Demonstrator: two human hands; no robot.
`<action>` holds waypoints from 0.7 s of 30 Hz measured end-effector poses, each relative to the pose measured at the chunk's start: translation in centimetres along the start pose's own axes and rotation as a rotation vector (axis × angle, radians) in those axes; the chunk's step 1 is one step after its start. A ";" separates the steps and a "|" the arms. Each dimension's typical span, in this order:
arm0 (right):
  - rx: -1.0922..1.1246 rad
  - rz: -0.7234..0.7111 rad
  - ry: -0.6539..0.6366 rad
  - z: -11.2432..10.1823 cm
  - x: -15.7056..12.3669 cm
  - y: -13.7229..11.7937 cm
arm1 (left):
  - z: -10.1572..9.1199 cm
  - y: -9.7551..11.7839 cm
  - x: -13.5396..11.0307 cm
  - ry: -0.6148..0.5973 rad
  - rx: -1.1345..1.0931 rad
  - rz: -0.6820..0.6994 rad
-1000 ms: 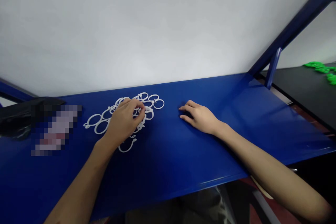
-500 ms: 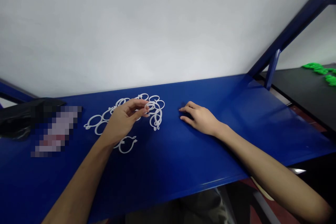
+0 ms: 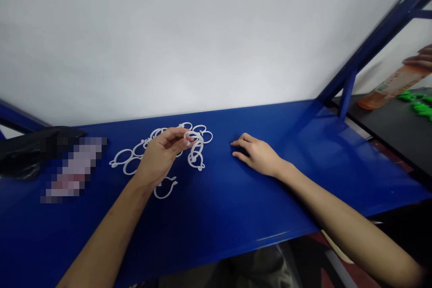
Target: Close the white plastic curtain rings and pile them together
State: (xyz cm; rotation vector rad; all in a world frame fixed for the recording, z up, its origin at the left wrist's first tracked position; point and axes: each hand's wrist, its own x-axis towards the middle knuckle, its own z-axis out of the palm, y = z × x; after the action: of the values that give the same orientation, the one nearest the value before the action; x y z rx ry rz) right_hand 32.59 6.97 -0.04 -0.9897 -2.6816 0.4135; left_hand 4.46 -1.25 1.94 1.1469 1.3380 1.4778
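I see left hand (image 3: pixel 157 155) pinching bunched white rings (image 3: pixel 200 143) toward back edge of blue desk (image 3: pixel 216 216); loose rings (image 3: pixel 132 158) lie alongside. Right hand (image 3: pixel 259 155): thumb, fingers parted, nearer right edge.

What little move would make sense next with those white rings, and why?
Perhaps bring the right hand across to steady the pinched white rings: the left hand holds several overlapping ones by one end, while the right rests on the blue table, apparently holding nothing.

No txt legible; btl label (image 3: pixel 393 83) at far R too blurry.
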 end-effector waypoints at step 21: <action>0.376 -0.142 0.165 0.0 -0.8 -3.4 | 2.6 0.8 -2.1 0.056 0.920 0.954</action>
State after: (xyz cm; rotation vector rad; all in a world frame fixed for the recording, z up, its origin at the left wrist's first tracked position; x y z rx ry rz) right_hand 31.19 3.91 1.08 -0.6870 -2.3863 0.7375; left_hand 7.50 -2.75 2.61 2.6139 1.6591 1.4859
